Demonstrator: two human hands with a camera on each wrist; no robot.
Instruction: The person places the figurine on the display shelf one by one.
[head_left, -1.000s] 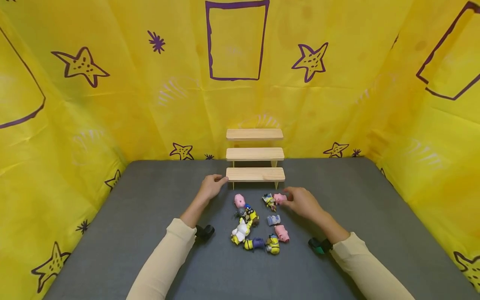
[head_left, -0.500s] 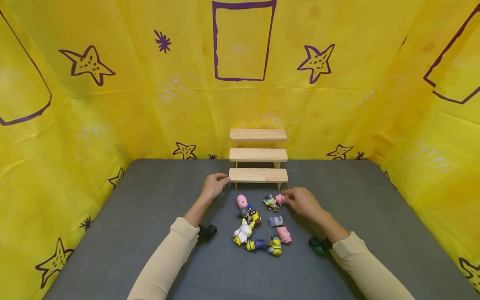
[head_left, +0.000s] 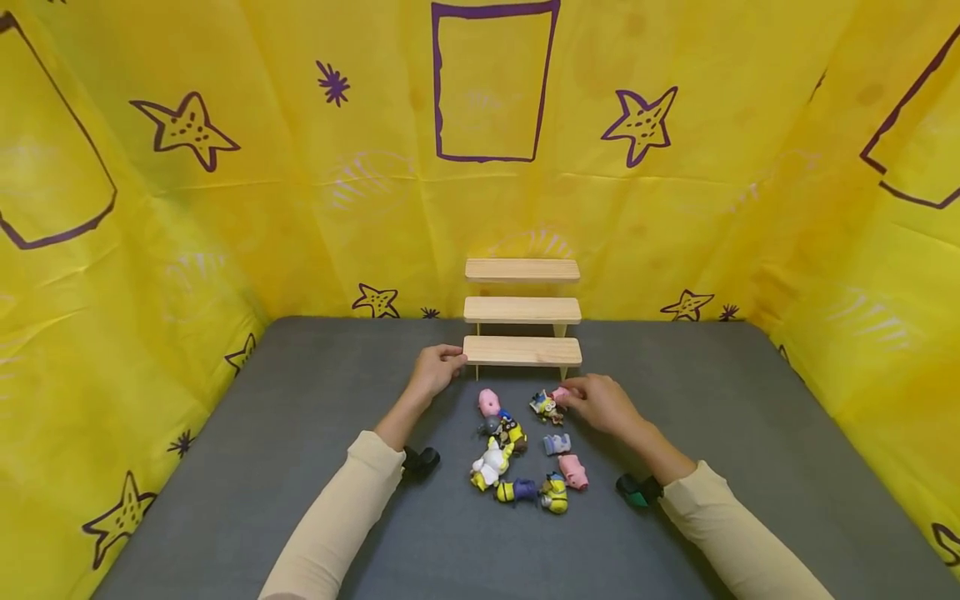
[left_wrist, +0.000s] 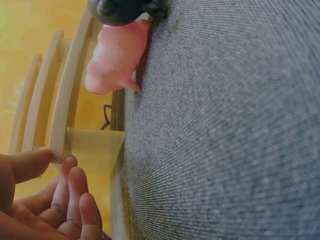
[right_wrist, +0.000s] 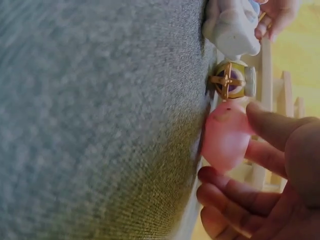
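My left hand (head_left: 437, 371) pinches the left end of the lowest board of a three-step wooden display stand (head_left: 522, 351); in the left wrist view the thumb and fingers meet at the board's end. My right hand (head_left: 603, 404) holds a small pink pig figurine (right_wrist: 227, 137) between thumb and fingers, low over the grey cloth or resting on it; I cannot tell which. Beside that pig lies a yellow Minion figurine (head_left: 547, 407). Another pink pig figurine (left_wrist: 117, 55) lies near the stand's left leg, next to a dark grey figurine (left_wrist: 117, 10).
More toys lie in a loose ring on the grey cloth: a white-and-yellow figurine (head_left: 491, 463), a yellow-and-purple one (head_left: 516, 490), a Minion (head_left: 555, 493), a third pink pig (head_left: 573, 472) and a blue-white figurine (head_left: 557, 444). A yellow patterned curtain (head_left: 360, 208) hangs behind the stand.
My right hand's fingers have closed in on the pink pig beside the Minion. The left hand stays at the stand's end. The head view has shifted slightly.
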